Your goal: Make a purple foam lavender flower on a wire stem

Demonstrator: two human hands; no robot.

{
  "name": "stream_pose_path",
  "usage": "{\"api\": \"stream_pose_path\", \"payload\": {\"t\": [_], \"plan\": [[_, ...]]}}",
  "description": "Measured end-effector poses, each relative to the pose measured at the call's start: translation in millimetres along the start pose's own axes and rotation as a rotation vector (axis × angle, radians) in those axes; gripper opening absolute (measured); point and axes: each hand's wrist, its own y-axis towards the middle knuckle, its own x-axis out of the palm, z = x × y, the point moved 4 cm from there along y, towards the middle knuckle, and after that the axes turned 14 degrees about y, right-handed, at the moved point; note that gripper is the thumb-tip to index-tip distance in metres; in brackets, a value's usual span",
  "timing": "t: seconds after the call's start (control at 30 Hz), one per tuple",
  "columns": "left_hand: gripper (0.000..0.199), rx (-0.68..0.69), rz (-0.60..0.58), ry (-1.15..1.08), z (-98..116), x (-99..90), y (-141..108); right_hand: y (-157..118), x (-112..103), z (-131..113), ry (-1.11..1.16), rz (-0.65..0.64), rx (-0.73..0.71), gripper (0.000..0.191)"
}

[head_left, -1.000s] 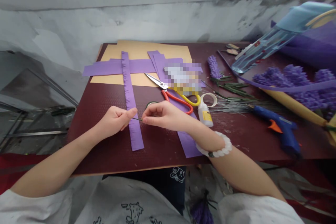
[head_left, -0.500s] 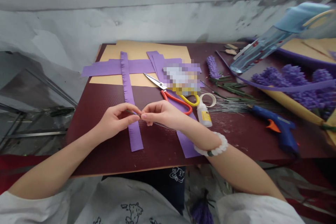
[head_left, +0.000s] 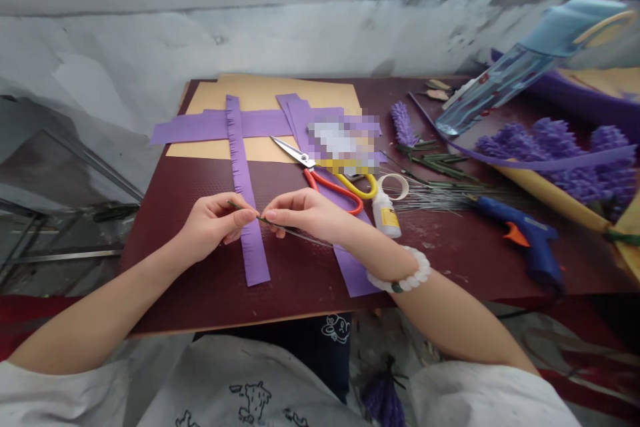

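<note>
Two hands work close together over the table, the left hand (head_left: 215, 227) and the right hand (head_left: 305, 213) each nearly closed, thumb pressed to forefinger, both pinching one thin green-wrapped wire (head_left: 295, 230). They have just drawn slightly apart, so more of the wire shows: its tip pokes past the left fingers toward ten o'clock, and its paler tail runs from the right hand toward four o'clock. Directly beneath the hands lies a ruffled purple paper strip (head_left: 255, 257), and a white bead bracelet (head_left: 403, 279) circles the right wrist.

Across the dark maroon tabletop (head_left: 165, 280), a kraft card sheet (head_left: 260, 150) sits at twelve o'clock, with more purple strips crossing it. Red-and-yellow-handled scissors (head_left: 333, 183) rest at one o'clock, beside a small glue bottle (head_left: 387, 215) and a roll of tape (head_left: 393, 185). Further round at two o'clock lie a bundle of wires (head_left: 430, 200), purple lavender-like flowers (head_left: 550, 153), and a blue hot glue gun (head_left: 520, 233). Behind everything rises a scuffed grey wall (head_left: 250, 33), while a metal frame (head_left: 65, 227) stands at nine o'clock, beyond the table's edge.
</note>
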Motion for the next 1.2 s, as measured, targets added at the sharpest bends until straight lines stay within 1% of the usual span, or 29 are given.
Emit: {"api": "stream_pose_path", "payload": {"t": [0.13,0.23,0.37,0.47,0.63,0.77,0.87,0.97,1.07,1.2], "plan": [[0.025,0.005,-0.011,-0.008,-1.7,-0.6,1.1,-0.8,-2.6,-3.2,-0.129,0.001,-0.039,0.018],[0.024,0.003,-0.010,0.032,-1.8,-1.1,1.5,-1.7,-3.0,-5.4,-0.283,0.009,-0.106,0.020],[0.025,0.002,0.009,0.096,-1.8,-2.5,1.7,-4.0,-2.4,-8.6,-0.462,0.078,-0.235,0.019],[0.027,-0.018,0.028,0.125,-1.9,-3.2,1.5,-5.0,-1.3,-8.4,-0.534,0.111,-0.282,0.016],[0.030,-0.050,0.056,0.110,-1.4,-2.9,1.3,-5.6,0.7,-8.2,-0.522,0.118,-0.337,0.016],[0.032,-0.045,0.070,0.074,0.1,-2.8,2.0,-5.0,1.3,-4.5,-0.388,0.100,-0.277,0.022],[0.032,-0.033,0.073,0.061,0.9,-3.2,2.0,-4.8,2.5,-2.2,-0.314,0.086,-0.252,0.021],[0.031,-0.029,0.082,0.056,0.3,-3.9,1.7,-5.1,3.8,-2.5,-0.325,0.091,-0.266,0.018],[0.032,-0.028,0.087,0.056,-0.7,-4.3,1.3,-5.9,4.4,-4.9,-0.378,0.124,-0.290,0.015],[0.039,-0.039,0.079,0.065,0.1,-3.1,0.2,-6.5,5.1,-7.7,-0.450,0.152,-0.324,0.014]]}}
